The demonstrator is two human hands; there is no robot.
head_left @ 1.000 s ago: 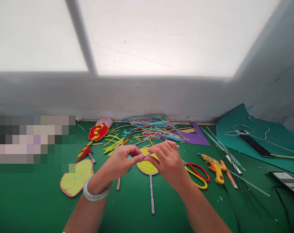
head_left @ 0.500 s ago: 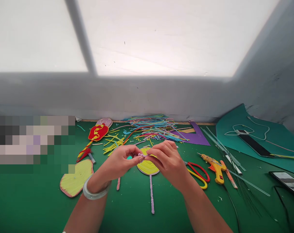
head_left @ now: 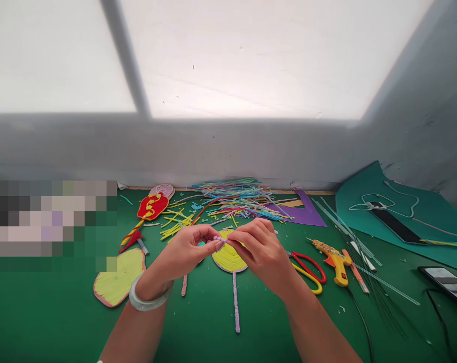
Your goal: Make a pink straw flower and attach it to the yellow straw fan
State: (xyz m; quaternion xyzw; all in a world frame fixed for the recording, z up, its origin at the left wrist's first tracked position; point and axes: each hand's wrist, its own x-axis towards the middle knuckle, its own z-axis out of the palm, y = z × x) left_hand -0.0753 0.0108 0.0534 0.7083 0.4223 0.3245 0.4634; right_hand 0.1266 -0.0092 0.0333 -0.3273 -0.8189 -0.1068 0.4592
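Note:
My left hand (head_left: 186,252) and my right hand (head_left: 259,249) meet above the green table, fingertips pinched together on a small pale purple fuzzy strip (head_left: 220,240). Just beneath them lies a yellow coiled disc (head_left: 228,258) with a long purple stem (head_left: 236,302) running toward me. A short pink strip (head_left: 183,286) lies under my left wrist, which wears a pale bangle.
A heap of coloured strips (head_left: 232,201) lies at the back by the wall. Red and yellow scissors (head_left: 307,269) and a yellow glue gun (head_left: 336,259) sit to the right, two phones (head_left: 394,224) further right. A yellow heart shape (head_left: 118,277) and a red piece (head_left: 150,206) are at left.
My fingers have shifted slightly on the purple strip, with the hands staying in the same place. Nothing else has moved.

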